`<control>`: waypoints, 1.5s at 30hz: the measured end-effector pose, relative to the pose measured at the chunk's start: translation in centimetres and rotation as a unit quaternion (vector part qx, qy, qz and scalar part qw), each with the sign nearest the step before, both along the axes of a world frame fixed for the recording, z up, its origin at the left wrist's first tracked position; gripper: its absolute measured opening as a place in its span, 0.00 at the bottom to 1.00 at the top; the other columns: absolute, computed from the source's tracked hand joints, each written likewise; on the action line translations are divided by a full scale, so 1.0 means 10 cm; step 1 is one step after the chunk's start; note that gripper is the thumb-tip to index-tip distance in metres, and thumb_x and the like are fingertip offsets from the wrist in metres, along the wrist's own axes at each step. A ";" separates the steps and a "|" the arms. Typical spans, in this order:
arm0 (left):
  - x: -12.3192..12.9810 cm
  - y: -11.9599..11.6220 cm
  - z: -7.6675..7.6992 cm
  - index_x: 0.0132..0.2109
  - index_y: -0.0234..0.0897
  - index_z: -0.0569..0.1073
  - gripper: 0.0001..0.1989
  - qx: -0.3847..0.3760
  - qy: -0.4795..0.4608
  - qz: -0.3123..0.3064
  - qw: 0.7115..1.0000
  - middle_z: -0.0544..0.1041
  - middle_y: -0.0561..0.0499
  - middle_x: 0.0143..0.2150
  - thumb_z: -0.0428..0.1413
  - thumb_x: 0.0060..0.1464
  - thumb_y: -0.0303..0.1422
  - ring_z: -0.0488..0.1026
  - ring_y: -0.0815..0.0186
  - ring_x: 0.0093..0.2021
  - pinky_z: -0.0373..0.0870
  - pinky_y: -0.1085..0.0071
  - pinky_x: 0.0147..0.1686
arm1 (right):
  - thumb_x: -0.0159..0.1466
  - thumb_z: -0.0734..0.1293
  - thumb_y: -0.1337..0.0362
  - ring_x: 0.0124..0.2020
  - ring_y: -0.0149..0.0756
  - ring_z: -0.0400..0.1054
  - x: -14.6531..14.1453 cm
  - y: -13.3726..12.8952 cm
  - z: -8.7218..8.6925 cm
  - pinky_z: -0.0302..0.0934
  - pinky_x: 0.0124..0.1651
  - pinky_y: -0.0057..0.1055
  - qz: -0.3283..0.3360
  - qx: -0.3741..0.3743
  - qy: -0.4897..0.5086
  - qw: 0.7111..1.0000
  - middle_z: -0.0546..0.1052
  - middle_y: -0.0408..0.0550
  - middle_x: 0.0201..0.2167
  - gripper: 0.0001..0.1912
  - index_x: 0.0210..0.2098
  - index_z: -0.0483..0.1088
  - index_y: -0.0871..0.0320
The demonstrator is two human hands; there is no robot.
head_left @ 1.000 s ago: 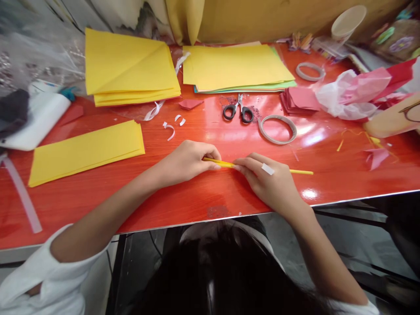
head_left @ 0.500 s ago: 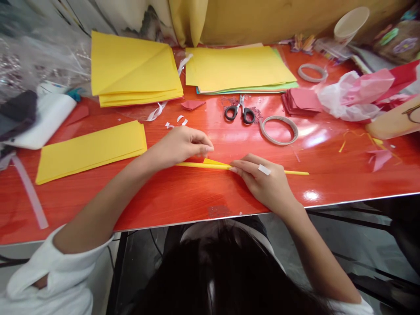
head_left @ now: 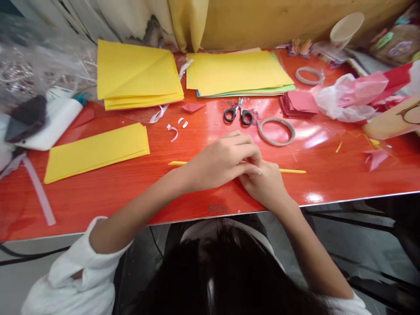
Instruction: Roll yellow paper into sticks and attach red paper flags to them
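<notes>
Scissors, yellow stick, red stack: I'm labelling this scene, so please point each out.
Scissors (head_left: 240, 104): head view, on the metal blades.
Yellow stick (head_left: 292, 171): head view, on its uncovered right stretch.
Red stack (head_left: 299, 103): head view, on the top sheet.

Left forearm (head_left: 144, 210): angled up and inward from my lower left, wrist (head_left: 182, 181) roughly in line with it. Left hand (head_left: 225, 162): back uppermost, crossed over to my right hand (head_left: 267, 183); fingers bent, thumb and forefinger tips close together at the back of the right. Right forearm (head_left: 321, 249): reaches up and inward from lower right. Right hand: back up, low; fingertips hidden behind the left, so grip unreadable.
</notes>
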State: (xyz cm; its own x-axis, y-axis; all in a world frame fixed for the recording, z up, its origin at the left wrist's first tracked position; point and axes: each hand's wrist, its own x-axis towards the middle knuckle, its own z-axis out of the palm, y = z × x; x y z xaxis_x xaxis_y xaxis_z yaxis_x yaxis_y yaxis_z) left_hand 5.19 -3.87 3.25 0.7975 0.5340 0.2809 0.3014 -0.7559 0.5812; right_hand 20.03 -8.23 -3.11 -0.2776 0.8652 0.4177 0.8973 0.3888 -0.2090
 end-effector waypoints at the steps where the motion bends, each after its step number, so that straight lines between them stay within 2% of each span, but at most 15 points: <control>1: -0.01 0.00 0.01 0.33 0.37 0.70 0.04 -0.004 0.001 0.003 1.000 0.73 0.52 0.37 0.53 0.57 0.31 0.67 0.66 0.42 0.64 0.70 0.46 | 0.64 0.55 0.63 0.23 0.32 0.64 0.00 0.00 0.01 0.41 0.23 0.28 0.000 0.000 0.003 1.000 0.73 0.48 0.24 0.15 0.33 0.71 0.59; 5: -0.16 0.03 0.13 0.30 0.38 0.70 0.06 -0.067 -0.015 0.054 0.996 0.74 0.53 0.35 0.54 0.55 0.31 0.69 0.68 0.39 0.65 0.71 0.43 | 0.65 0.57 0.62 0.25 0.31 0.66 -0.01 0.00 0.06 0.44 0.24 0.27 0.001 -0.023 0.001 1.000 0.74 0.46 0.26 0.14 0.33 0.73 0.58; 7: -0.29 0.08 0.17 0.31 0.37 0.71 0.07 -0.093 -0.046 0.118 0.988 0.74 0.54 0.34 0.54 0.55 0.34 0.70 0.68 0.37 0.66 0.71 0.40 | 0.65 0.58 0.61 0.28 0.31 0.68 0.00 0.01 0.09 0.47 0.25 0.27 0.004 -0.050 0.011 0.999 0.75 0.46 0.29 0.14 0.35 0.74 0.56; 9: -0.43 0.14 0.15 0.32 0.37 0.73 0.09 -0.115 -0.036 0.170 0.978 0.75 0.53 0.35 0.55 0.53 0.38 0.71 0.67 0.39 0.65 0.70 0.42 | 0.66 0.58 0.61 0.30 0.30 0.68 0.01 0.01 0.11 0.49 0.26 0.26 0.001 -0.075 0.024 0.997 0.76 0.45 0.31 0.13 0.37 0.74 0.56; 12: -0.56 0.21 0.02 0.30 0.36 0.74 0.10 -0.155 -0.003 0.163 0.974 0.76 0.52 0.39 0.56 0.51 0.38 0.71 0.67 0.42 0.65 0.69 0.47 | 0.66 0.59 0.61 0.30 0.30 0.68 0.01 0.01 0.12 0.50 0.27 0.26 -0.005 -0.091 0.033 0.995 0.75 0.45 0.31 0.13 0.38 0.74 0.56; 15: -0.57 0.23 -0.10 0.31 0.36 0.75 0.09 -0.171 0.013 0.160 0.972 0.76 0.52 0.41 0.56 0.51 0.37 0.72 0.66 0.43 0.65 0.69 0.47 | 0.66 0.59 0.61 0.29 0.30 0.68 0.00 0.01 0.11 0.49 0.26 0.26 -0.003 -0.088 0.028 0.996 0.75 0.45 0.30 0.13 0.37 0.74 0.56; 21: -0.55 0.23 -0.13 0.33 0.36 0.76 0.08 -0.205 0.054 0.181 0.960 0.79 0.53 0.33 0.56 0.51 0.35 0.73 0.68 0.36 0.66 0.72 0.38 | 0.66 0.58 0.61 0.29 0.29 0.68 0.00 -0.01 0.10 0.48 0.26 0.27 0.008 -0.074 0.016 0.997 0.75 0.44 0.30 0.14 0.37 0.74 0.56; 25: -0.56 0.23 -0.14 0.32 0.36 0.77 0.08 -0.187 0.064 0.187 0.962 0.79 0.54 0.32 0.55 0.51 0.35 0.73 0.69 0.34 0.64 0.74 0.34 | 0.66 0.57 0.61 0.29 0.29 0.67 0.00 -0.02 0.09 0.47 0.26 0.27 0.010 -0.058 0.007 0.998 0.75 0.44 0.30 0.13 0.38 0.73 0.56; 37: -0.54 0.20 -0.19 0.32 0.36 0.75 0.07 -0.159 0.057 0.185 0.968 0.77 0.55 0.31 0.54 0.53 0.33 0.72 0.71 0.33 0.62 0.75 0.33 | 0.66 0.58 0.64 0.30 0.29 0.68 0.01 -0.03 0.07 0.48 0.26 0.27 0.010 -0.010 -0.022 1.000 0.75 0.43 0.30 0.12 0.38 0.73 0.55; 45: -0.53 0.21 -0.25 0.36 0.36 0.74 0.08 -0.039 0.083 0.153 0.984 0.77 0.52 0.35 0.51 0.56 0.31 0.71 0.70 0.35 0.62 0.74 0.37 | 0.66 0.57 0.62 0.30 0.29 0.67 0.01 -0.03 0.07 0.47 0.26 0.27 0.001 -0.004 -0.021 1.000 0.75 0.44 0.31 0.13 0.38 0.73 0.56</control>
State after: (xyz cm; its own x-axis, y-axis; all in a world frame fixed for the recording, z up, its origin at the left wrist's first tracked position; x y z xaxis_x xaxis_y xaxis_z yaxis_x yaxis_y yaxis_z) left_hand -0.15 -1.78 0.77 0.6267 0.7715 0.1097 0.6036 -0.5696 0.5579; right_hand 20.08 -8.48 -2.38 -0.2966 0.8676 0.3991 0.9048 0.3890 -0.1731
